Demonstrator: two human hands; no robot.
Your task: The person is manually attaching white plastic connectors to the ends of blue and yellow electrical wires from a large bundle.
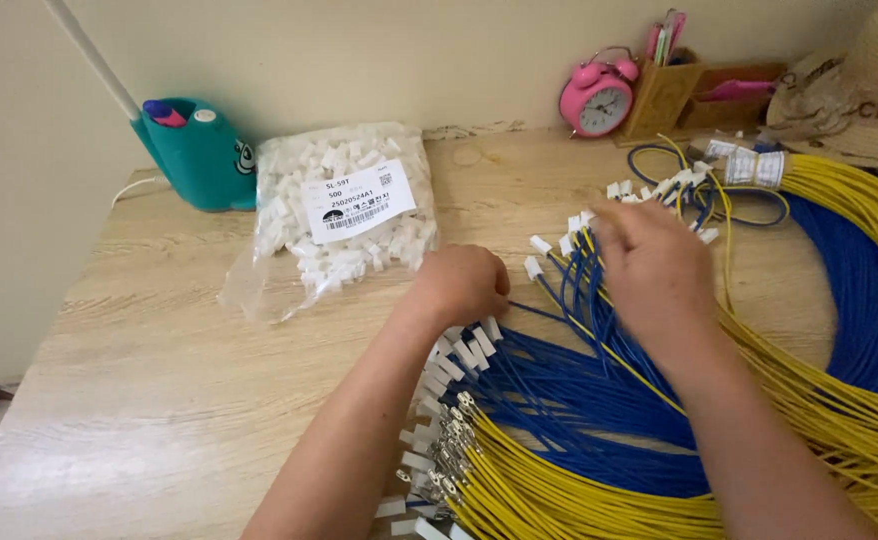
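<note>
Sorting wires mid-counter, the left hand (462, 284) rests curled on blue wires (569, 385) already capped with white connectors (459, 352); the right hand (651, 262) pinches more. Yellow wires (559, 490) near the front edge show bare terminals. A full connector bag (344, 205) waits behind.

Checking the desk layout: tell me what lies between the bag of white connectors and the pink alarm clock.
Only bare wooden desk lies between the bag of white connectors and the pink alarm clock, per the head view.
</note>
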